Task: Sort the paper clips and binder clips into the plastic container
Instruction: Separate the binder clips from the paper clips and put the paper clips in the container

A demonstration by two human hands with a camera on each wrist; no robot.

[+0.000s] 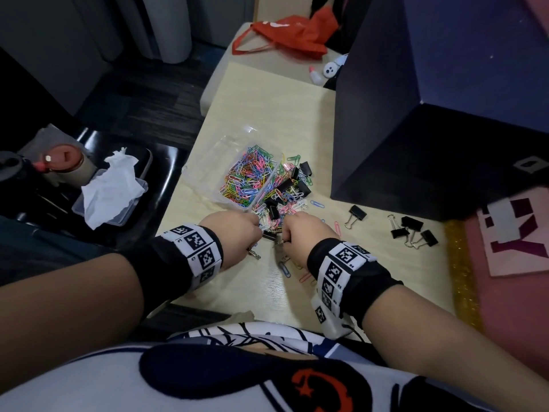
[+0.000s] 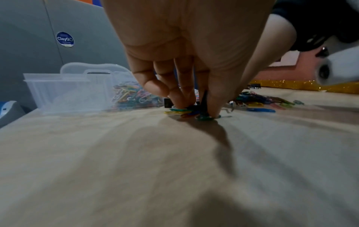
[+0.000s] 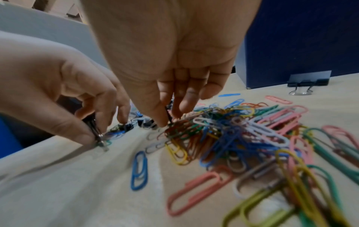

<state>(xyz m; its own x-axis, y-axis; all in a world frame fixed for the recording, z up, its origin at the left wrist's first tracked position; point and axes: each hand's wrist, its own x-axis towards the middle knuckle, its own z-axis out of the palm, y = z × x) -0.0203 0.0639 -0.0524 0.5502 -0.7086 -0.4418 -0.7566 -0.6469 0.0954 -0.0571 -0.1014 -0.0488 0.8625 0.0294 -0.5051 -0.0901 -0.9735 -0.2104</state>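
A clear plastic container (image 1: 208, 162) stands on the pale table with coloured paper clips (image 1: 248, 176) in its right compartment; the container (image 2: 64, 90) also shows in the left wrist view. A mixed pile of paper clips and black binder clips (image 1: 289, 188) lies just right of it. My left hand (image 1: 252, 233) pinches a black binder clip (image 2: 203, 101) at the pile's near edge, fingertips on the table. My right hand (image 1: 286, 233) is beside it, thumb and forefinger pinching a thin black binder clip (image 3: 168, 116) above the paper clip heap (image 3: 233, 132).
Several loose binder clips (image 1: 413, 230) lie to the right, one more (image 1: 356, 214) nearer the pile. A dark blue box (image 1: 416, 129) stands behind them. A tissue tub (image 1: 110, 197) sits off the table's left edge. Stray paper clips (image 1: 297, 272) lie near my right wrist.
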